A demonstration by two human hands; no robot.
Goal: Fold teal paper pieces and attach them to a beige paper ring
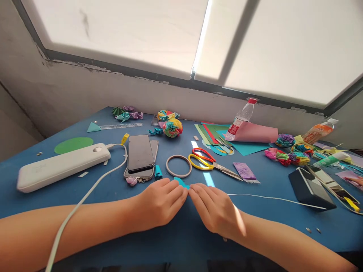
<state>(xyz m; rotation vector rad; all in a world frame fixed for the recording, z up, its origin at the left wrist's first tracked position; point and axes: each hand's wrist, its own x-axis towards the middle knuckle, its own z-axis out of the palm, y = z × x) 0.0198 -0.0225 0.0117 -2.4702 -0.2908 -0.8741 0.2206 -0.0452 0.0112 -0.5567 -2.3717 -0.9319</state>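
A small piece of turquoise paper (181,183) shows between my two hands, most of it covered by fingers. My left hand (165,201) is closed on its left side, fingertips pressed together. From the right, my right hand (213,207) pinches the paper's other edge, its fingertips almost touching the left ones. Just beyond the hands lies a roll of tape (179,166). Scissors with red and yellow handles (215,164) rest right of the roll, blades toward a purple packet (246,172). A curled turquoise scrap (158,172) sits left of the roll.
A white power bank (62,166) and two stacked phones (141,154) lie on the left, with a white cable (85,200) crossing over my left forearm. Paper flowers (172,127), coloured sheets (255,132), a bottle (241,119) and a dark box (310,188) stand farther out.
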